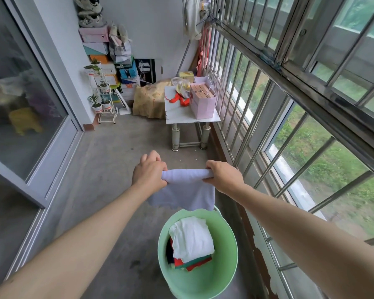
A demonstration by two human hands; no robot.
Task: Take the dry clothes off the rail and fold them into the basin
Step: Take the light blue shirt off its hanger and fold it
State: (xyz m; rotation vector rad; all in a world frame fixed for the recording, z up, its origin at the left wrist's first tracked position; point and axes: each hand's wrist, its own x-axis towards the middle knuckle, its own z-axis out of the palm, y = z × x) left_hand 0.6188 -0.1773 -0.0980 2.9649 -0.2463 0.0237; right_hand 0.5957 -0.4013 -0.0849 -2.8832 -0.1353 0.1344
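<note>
I can't see most fingertips of the left hand (148, 171) or the right hand (224, 175); they curl round the rolled top of the cloth (185, 190). The cloth's hanging hem hides the far rim of the basin (203, 281), and the bottom edge cuts off its near rim. Under the white garment (191, 238) I only catch red, green and dark edges; what those pieces are I can't tell. Both arms run out of frame. Behind the glass door (20, 93) everything is blurred, with one yellow shape (25, 120). Print on the boxes (99, 48) is too small to read. The top edge clips the hanging white item (191, 16).
</note>
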